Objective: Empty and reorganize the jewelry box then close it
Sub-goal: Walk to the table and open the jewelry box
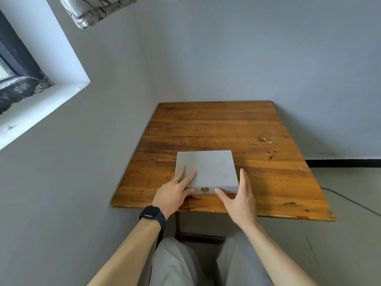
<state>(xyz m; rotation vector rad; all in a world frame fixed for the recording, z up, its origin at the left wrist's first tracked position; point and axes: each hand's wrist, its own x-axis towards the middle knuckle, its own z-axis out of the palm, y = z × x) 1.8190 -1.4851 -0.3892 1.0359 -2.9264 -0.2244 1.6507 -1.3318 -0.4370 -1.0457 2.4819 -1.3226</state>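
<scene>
Knees face worktop; box lies shut at its near edge. Left hand fingers flat, spread on lid, steadying. Right hand fingers straight beside box. Thumbs flank clasp, likely to unlatch.

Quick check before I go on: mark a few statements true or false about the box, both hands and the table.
1. The jewelry box is closed. True.
2. The left hand rests straight fingers on top of the box. True.
3. The right hand holds a necklace. False: it is open at the box's right front corner and holds nothing.
4. The clasp is on the box's far side. False: it faces the person, between the two hands.
5. The box stands on a wooden table. True.
</scene>
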